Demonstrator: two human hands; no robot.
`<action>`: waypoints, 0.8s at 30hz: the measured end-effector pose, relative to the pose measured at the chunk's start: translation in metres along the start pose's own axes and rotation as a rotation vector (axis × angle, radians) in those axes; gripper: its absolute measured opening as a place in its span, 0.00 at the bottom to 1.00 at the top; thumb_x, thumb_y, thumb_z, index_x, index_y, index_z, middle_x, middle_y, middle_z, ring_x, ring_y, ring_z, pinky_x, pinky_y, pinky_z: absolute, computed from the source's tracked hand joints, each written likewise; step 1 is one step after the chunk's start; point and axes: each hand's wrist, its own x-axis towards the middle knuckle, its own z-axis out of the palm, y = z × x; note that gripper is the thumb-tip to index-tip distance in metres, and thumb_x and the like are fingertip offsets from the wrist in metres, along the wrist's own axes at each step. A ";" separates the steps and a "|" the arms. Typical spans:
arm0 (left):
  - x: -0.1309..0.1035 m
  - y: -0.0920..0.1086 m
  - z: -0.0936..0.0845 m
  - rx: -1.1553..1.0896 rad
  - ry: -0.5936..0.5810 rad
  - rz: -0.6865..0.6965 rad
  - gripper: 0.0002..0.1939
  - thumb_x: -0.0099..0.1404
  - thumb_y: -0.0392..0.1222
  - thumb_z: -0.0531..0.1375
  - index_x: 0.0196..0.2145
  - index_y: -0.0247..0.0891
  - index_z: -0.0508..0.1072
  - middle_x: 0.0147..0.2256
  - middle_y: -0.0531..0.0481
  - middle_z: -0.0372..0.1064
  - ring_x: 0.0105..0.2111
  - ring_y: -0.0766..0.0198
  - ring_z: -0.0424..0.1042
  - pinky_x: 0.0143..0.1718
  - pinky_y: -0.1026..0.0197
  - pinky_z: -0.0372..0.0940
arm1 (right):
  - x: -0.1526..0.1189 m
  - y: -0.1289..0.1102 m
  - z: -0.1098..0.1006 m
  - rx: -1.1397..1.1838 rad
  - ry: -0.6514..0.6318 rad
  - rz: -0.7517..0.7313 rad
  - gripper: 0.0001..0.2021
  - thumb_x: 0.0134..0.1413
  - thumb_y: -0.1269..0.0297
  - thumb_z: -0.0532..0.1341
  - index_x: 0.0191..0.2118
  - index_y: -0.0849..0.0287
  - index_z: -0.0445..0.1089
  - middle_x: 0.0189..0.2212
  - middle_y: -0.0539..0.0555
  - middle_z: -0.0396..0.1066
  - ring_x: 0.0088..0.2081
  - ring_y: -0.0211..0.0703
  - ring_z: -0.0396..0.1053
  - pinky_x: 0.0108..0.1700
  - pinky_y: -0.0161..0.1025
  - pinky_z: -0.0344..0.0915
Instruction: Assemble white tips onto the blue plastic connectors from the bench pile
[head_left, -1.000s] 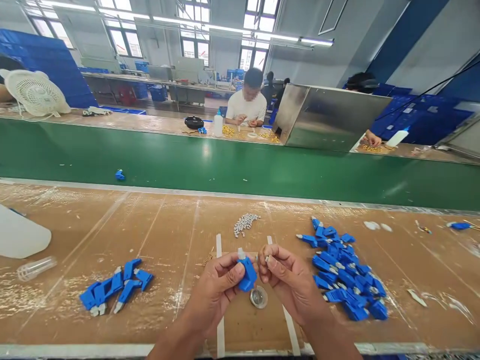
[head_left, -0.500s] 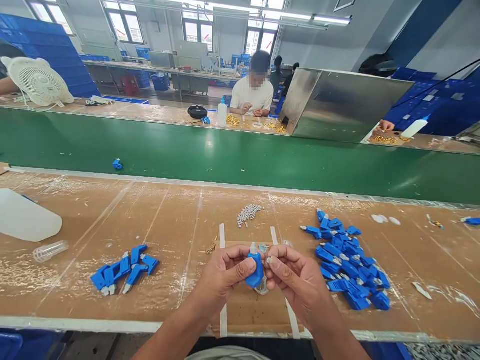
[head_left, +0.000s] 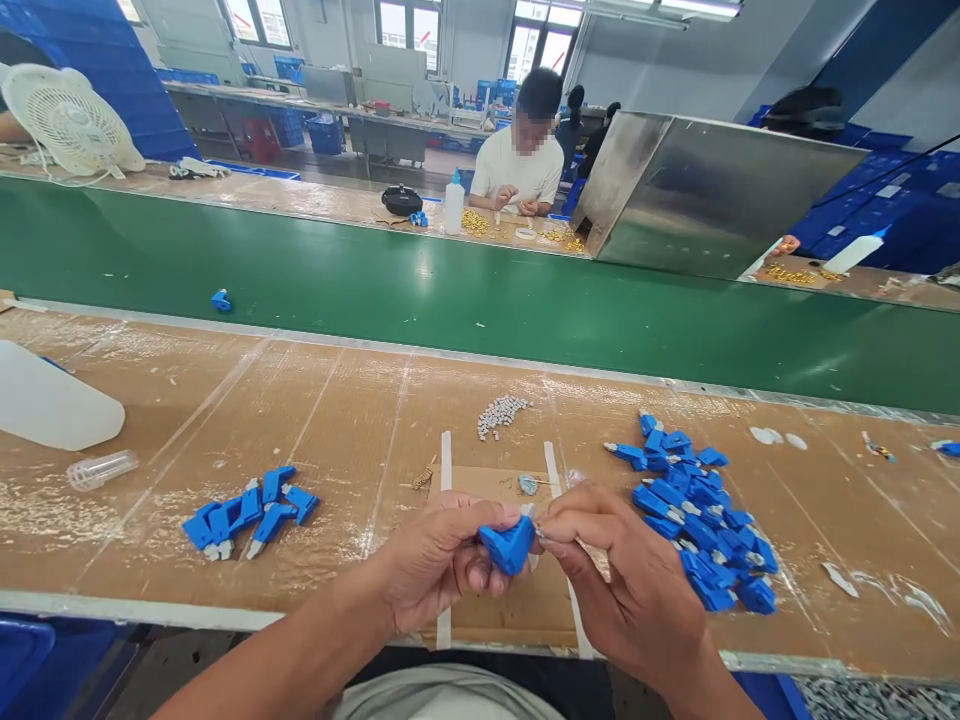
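Left of the cardboard mat (head_left: 517,622), a translucent bottle (head_left: 56,402) and clear tube (head_left: 102,470) are lying, contents indistinct, then angular blue pieces (head_left: 274,518). Over the mat, the left hand (head_left: 431,555) is gripping a smooth blue piece (head_left: 511,548); the right hand (head_left: 630,565) is pinching its fingers against it, anything held being indistinct. Right of the mat, a blue heap (head_left: 701,530) is sprawling.

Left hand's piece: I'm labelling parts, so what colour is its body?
The piece has a blue body, seen best in the head view.
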 end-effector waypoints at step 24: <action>0.005 -0.007 -0.007 -0.025 0.004 -0.079 0.14 0.58 0.43 0.68 0.23 0.29 0.76 0.20 0.50 0.71 0.16 0.75 0.68 0.20 0.75 0.65 | -0.002 0.009 -0.010 -0.137 -0.298 -0.047 0.14 0.59 0.84 0.56 0.46 0.62 0.69 0.36 0.57 0.73 0.36 0.44 0.70 0.39 0.43 0.69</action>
